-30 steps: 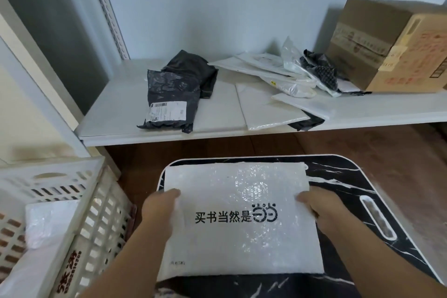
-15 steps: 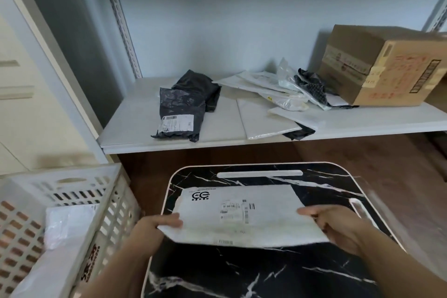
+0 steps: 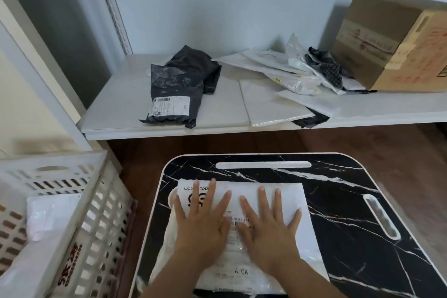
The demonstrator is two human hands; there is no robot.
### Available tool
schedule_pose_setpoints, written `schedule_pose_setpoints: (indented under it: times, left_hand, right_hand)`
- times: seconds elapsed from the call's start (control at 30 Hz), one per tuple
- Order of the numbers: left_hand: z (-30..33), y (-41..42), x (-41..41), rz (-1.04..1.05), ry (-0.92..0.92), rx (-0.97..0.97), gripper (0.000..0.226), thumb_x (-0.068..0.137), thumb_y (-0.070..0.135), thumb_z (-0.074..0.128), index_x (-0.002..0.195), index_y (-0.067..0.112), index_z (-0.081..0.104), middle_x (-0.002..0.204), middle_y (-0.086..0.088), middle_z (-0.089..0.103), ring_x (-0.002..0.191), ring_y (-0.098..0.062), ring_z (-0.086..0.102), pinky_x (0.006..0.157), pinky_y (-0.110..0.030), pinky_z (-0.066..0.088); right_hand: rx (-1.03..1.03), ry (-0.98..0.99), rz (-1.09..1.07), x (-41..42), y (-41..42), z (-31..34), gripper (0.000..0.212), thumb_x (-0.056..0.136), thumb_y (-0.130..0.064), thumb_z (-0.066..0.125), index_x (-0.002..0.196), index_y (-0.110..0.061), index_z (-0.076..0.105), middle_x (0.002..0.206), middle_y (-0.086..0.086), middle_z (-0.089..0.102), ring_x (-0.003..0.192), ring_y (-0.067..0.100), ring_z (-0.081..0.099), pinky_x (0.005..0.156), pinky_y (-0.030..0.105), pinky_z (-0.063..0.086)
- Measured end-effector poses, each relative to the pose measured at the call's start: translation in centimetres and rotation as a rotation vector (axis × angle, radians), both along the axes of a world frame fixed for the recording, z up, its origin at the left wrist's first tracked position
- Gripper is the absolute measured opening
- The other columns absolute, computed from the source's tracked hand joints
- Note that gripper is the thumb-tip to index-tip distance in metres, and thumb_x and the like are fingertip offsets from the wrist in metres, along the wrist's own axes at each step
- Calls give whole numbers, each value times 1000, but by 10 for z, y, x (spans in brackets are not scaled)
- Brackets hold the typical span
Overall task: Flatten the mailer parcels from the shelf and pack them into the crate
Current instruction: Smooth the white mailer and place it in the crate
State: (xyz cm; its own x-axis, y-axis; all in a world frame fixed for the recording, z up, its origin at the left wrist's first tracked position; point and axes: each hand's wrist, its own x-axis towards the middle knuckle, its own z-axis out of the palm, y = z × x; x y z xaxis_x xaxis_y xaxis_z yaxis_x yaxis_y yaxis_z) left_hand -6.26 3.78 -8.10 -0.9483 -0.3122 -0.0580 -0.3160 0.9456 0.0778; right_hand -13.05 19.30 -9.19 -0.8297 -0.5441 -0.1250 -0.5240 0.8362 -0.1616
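**One head-worn view, looking forward and down**

You have a single wide-angle camera, worn on your head, so no second view overlaps it. It looks down steeply on the black marble-patterned surface (image 3: 350,237) just below you, near enough that its close edge and your forearms run out of the bottom of the frame. Your left hand (image 3: 203,227) and right hand (image 3: 268,227) sit low in the centre. Farther ahead the view levels out to take in the white shelf (image 3: 121,113) and the pale wall behind it. The white slotted plastic crate (image 3: 94,215) is cut off at the lower left, and the brown cardboard box (image 3: 391,43) at the right edge. Straight lines bow toward the borders.
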Motion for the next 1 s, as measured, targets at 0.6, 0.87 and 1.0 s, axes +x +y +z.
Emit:
schedule_pose_setpoints:
  times: [0.6,0.87,1.0]
  left_hand:
    - [-43,7,-1,6,-17,33,56,95,53,11,147,40,26,157,1,22,145,-35,16,103,-69,13]
    - [-39,9,0,43,10,27,55,95,56,19,148,42,21,158,3,20,144,-38,14,101,-74,11]
    - [-41,9,0,48,-25,39,57,94,59,17,148,42,21,157,3,22,142,-40,19,100,-73,12]
  right_hand:
    - [27,113,31,-2,-3,-33,57,95,-64,23,146,-41,32,158,4,21,145,38,13,99,75,13]
    - [11,137,-23,-14,22,-33,67,90,-75,19,149,-45,12,161,1,4,147,32,-3,105,67,9]
    - [47,102,-52,-16,27,-37,70,88,-77,20,149,-45,14,161,2,7,146,35,2,103,73,16]
